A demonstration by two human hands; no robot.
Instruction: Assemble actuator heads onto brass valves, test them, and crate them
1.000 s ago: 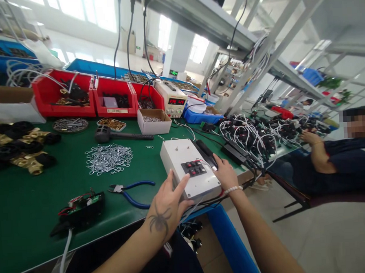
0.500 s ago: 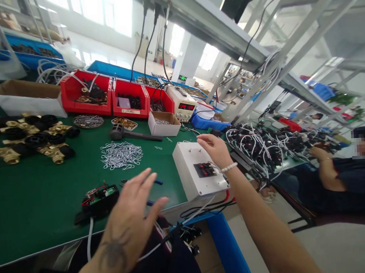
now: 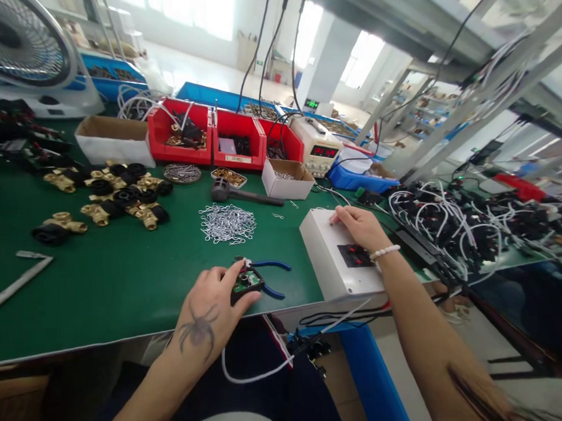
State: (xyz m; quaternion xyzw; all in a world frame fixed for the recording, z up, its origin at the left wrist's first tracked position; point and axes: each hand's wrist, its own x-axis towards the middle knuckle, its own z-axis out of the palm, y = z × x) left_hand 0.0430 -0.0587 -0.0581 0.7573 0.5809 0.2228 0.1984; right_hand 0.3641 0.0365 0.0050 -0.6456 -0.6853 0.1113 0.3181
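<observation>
My left hand [image 3: 209, 305] grips a small black module with a green circuit board [image 3: 246, 283] at the near edge of the green table [image 3: 124, 275]; a white cable [image 3: 252, 375] hangs from it below the edge. Blue-handled pliers [image 3: 268, 277] lie right beside the module. My right hand [image 3: 360, 226] rests on top of the white test box [image 3: 336, 256], fingers on its far end, just beyond the black switch panel [image 3: 354, 255].
A heap of small metal clips [image 3: 227, 223] and a black hammer [image 3: 242, 193] lie mid-table. Brass fittings [image 3: 120, 197] sit left, red bins [image 3: 211, 137] and a power supply [image 3: 318, 147] behind. Wired black parts [image 3: 451, 217] crowd the right. A fan [image 3: 15, 45] stands far left.
My left hand dropped from the air onto the black module and took hold of it. My right hand settled onto the far top of the white box. The view swung left.
</observation>
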